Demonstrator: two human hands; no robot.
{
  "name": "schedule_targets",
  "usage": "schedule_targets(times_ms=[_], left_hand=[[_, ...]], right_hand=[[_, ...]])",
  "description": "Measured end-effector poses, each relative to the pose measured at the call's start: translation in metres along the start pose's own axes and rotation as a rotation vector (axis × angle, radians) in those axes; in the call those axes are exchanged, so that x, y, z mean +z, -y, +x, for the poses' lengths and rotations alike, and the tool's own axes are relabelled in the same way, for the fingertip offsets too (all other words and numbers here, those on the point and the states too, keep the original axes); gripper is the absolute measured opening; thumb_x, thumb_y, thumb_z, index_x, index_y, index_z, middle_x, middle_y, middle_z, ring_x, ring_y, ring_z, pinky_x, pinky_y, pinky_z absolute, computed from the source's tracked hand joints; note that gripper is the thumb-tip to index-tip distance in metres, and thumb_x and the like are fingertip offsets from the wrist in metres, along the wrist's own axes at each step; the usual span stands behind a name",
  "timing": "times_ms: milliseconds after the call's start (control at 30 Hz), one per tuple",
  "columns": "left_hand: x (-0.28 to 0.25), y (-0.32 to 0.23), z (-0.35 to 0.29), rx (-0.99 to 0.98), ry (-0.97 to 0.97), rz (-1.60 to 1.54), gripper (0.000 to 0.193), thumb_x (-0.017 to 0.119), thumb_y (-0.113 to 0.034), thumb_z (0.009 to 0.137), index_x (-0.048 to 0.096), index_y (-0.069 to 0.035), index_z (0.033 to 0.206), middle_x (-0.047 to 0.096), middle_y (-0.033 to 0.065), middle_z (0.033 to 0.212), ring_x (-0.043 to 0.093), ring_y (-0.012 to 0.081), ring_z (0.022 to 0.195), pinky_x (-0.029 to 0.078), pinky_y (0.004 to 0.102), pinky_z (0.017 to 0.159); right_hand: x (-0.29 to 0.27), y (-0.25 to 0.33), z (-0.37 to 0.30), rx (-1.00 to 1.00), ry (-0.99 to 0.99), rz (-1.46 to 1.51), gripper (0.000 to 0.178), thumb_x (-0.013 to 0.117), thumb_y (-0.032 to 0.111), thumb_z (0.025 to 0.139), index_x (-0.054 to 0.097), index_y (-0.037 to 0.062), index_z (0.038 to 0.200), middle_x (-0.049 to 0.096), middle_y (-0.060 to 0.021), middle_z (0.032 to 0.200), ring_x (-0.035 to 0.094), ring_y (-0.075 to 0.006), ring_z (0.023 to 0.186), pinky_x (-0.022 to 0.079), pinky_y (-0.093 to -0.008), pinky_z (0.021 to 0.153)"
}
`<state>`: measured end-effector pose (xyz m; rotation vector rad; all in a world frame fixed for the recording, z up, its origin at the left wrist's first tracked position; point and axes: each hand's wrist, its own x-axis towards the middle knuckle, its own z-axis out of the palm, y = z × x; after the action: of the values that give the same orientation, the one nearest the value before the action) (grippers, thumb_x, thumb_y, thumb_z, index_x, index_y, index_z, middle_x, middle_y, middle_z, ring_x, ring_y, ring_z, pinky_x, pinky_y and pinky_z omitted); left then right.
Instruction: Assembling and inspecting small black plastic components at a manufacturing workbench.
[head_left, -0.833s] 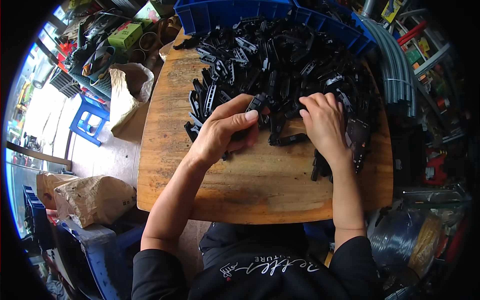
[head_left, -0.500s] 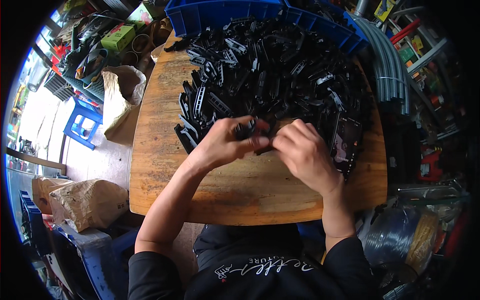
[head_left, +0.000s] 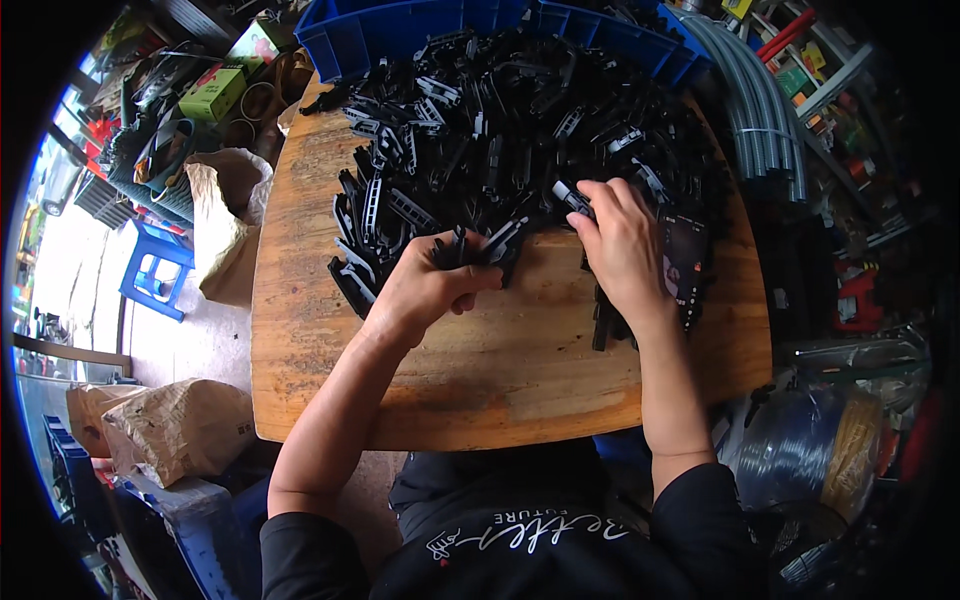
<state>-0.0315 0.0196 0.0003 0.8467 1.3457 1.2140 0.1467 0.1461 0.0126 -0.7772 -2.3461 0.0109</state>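
A large heap of black plastic parts [head_left: 490, 120], some with pale grey faces, covers the far side of the wooden table [head_left: 440, 390]. At the heap's near edge, my left hand [head_left: 425, 290] is closed round several black plastic pieces [head_left: 505, 240] that stick up past the thumb and fingers. Farther right, my right hand [head_left: 625, 240] has its fingers and thumb on a black plastic piece with a pale grey end [head_left: 572, 196], at the edge of the heap. A phone with a lit screen [head_left: 686, 255] is beside my right wrist, which partly covers it.
Blue plastic bins [head_left: 410, 35] stand behind the heap. Grey hose coils [head_left: 755, 110] hang at the far right. To the left are an open paper sack [head_left: 225, 225], a blue stool [head_left: 155, 270] and a crumpled paper bag [head_left: 180, 430]. A clear coil [head_left: 800, 450] lies at the lower right.
My hands were together over the near edge of the heap. Now they are apart: the right has moved right and away from me to a piece at the heap, and the left keeps its pieces.
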Motion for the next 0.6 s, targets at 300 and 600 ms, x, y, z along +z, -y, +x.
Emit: schedule_targets(times_ms=[300, 600], left_hand=[[0.006, -0.008, -0.010, 0.040, -0.005, 0.162, 0.014, 0.069, -0.009, 0.077, 0.064, -0.003, 0.088, 0.059, 0.0000, 0.066, 0.052, 0.0042, 0.057, 0.041, 0.0198, 0.052], [0.013, -0.003, -0.014, 0.513, -0.053, 0.479, 0.029, 0.074, -0.011, 0.070, 0.062, 0.004, 0.092, 0.063, 0.0142, 0.071, 0.061, 0.0148, 0.064, 0.047, 0.0282, 0.058]], right_hand=[[-0.026, 0.033, -0.016, 0.072, 0.187, 0.798, 0.020, 0.068, 0.000, 0.078, 0.065, 0.0000, 0.098, 0.055, -0.0011, 0.093, 0.051, -0.0054, 0.072, 0.042, -0.0170, 0.062], [-0.031, 0.039, -0.013, -0.018, 0.146, 0.731, 0.025, 0.073, -0.001, 0.071, 0.066, 0.0022, 0.095, 0.057, -0.0035, 0.085, 0.056, -0.0099, 0.074, 0.046, -0.0207, 0.064]])
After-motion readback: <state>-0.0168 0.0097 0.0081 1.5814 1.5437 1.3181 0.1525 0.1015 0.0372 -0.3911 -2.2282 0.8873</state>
